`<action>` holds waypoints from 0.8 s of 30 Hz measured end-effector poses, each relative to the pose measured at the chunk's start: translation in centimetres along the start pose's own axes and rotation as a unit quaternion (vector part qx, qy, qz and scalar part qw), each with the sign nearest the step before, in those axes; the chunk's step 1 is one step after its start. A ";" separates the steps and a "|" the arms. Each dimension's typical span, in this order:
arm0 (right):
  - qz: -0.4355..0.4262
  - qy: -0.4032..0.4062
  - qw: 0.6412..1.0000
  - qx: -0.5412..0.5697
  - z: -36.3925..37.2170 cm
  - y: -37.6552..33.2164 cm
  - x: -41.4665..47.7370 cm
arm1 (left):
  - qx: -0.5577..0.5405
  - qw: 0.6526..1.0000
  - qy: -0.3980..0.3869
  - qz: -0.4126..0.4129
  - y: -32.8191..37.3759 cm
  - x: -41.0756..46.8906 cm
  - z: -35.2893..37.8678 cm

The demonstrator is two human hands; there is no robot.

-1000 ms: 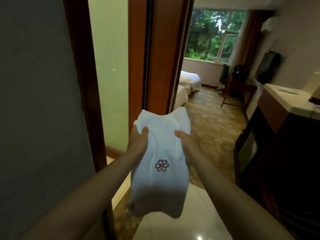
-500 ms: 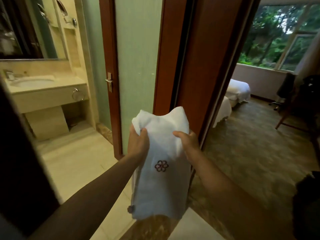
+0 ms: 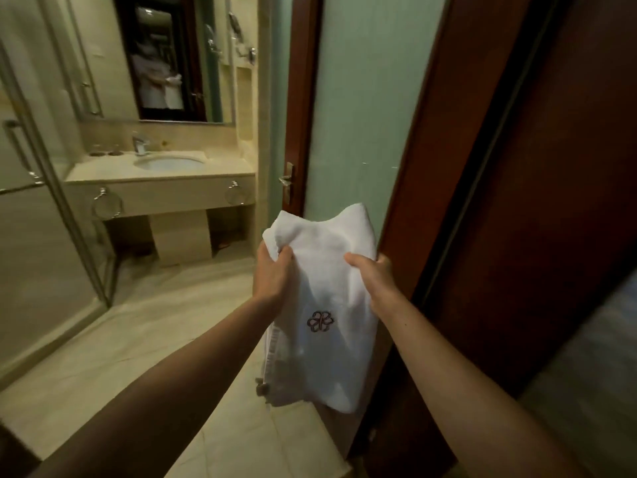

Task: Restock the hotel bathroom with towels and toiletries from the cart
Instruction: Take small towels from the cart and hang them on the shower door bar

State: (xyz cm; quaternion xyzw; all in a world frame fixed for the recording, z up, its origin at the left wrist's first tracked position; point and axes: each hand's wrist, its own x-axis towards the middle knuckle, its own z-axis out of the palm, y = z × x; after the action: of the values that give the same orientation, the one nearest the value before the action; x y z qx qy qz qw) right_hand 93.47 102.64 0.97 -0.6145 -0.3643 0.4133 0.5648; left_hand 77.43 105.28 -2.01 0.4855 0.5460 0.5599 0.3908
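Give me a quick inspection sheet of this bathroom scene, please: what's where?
Surface: vanity counter with sink and faucet; two small dark items at its left end, too blurred to name.
Job's things: white towel with flower emblem, held upright.
Clutter: nothing seen.
Grippers: left hand and right hand grip the towel's sides.
Cables: nothing seen.
Surroundings: mirror, two empty towel rings, glass shower door, open frosted door.

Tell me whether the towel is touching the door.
Cannot tell. In the head view the towel, held in both hands, overlaps the door behind it, so any gap is hidden.
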 end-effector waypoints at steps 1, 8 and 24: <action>-0.002 -0.015 1.000 -0.006 1.1 0.0 1.8 | -0.001 1.000 0.013 -0.008 -0.3 1.7 -0.1; -0.029 -0.141 0.989 -0.028 10.2 -1.4 13.6 | -0.018 0.991 0.129 -0.013 -0.8 12.3 -1.8; 0.020 -0.389 0.921 -0.013 36.3 -0.6 24.1 | 0.016 0.933 0.357 -0.027 -5.7 27.7 -15.8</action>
State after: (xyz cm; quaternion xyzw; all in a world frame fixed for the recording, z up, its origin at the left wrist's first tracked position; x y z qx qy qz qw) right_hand 69.63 139.04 -1.47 -0.4200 -0.5479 0.6262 0.3624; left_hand 55.41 129.02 -3.31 0.2446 0.6717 0.6764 0.1772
